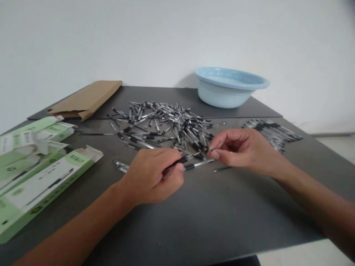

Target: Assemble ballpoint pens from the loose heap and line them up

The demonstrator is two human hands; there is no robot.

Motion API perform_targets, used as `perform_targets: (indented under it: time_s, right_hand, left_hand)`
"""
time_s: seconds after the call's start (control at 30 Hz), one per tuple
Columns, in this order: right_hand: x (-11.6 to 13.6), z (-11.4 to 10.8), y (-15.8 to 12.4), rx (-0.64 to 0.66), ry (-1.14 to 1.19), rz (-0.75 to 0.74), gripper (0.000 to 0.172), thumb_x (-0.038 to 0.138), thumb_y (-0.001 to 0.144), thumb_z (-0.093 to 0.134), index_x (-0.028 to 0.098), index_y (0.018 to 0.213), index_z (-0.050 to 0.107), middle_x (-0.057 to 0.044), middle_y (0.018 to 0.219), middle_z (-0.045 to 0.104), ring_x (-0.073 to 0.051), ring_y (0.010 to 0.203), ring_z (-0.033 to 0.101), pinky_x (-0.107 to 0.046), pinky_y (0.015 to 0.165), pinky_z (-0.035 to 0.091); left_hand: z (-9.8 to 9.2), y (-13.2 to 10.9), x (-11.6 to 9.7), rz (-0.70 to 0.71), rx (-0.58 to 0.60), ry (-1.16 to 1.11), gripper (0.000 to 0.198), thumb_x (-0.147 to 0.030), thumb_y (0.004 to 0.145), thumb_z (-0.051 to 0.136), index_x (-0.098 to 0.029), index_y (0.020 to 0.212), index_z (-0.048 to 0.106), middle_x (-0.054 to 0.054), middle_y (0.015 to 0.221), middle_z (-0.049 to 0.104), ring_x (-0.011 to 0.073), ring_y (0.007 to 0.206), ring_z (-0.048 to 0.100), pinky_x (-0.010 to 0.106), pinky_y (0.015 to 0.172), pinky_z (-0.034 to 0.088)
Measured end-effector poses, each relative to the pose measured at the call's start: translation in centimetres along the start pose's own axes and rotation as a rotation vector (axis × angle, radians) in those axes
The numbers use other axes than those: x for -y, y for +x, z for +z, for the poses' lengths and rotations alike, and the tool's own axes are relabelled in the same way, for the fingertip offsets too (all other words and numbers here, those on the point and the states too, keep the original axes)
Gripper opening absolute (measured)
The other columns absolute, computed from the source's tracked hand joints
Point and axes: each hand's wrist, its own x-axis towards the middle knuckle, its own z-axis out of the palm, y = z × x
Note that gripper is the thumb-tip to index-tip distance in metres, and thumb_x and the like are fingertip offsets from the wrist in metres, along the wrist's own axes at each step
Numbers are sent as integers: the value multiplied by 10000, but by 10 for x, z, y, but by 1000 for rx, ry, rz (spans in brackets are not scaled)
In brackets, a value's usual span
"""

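Observation:
My left hand [155,175] is closed around a pen barrel [184,159] with a black grip, its tip pointing right toward my other hand. Thumb and forefinger of my right hand [240,149] pinch a small dark piece [211,150], too small to name, a short gap from the barrel's end. Behind both hands spreads a loose heap of pen parts [177,122], clear barrels with black grips among them. A thin dark refill [222,169] lies on the table just below my right hand. Another clear pen barrel [198,163] rests between the hands.
Rows of pens [273,133] lie side by side at the right. A light blue basin [224,94] stands at the back right, a brown paper bag [85,96] at the back left. Green and white pen boxes [52,181] are stacked on the left of the dark table [194,221].

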Motion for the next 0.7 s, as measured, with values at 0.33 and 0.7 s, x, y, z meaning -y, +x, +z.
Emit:
perform_targets:
  time_s: [0.33,0.7]
  right_hand:
    - [-7,-3,-32,-23,52,-97,146,339,769,980,292,865,881,-29,834,810,-155,665,719,-236,478,521]
    - [6,-2,-36,-31,-63,-209,78,256,868,901,305,918,866,-1,906,840,-171,791,763,-280,613,625]
  left_hand:
    - [9,-6,-5,60,163,-65,96,-128,949,578,-221,931,590,-42,672,570,132,529,539,285,515,367]
    - [9,-5,-17,42,196,-90,152,-126,899,610,-255,978,607,-35,666,644,148,502,596,289,480,406]
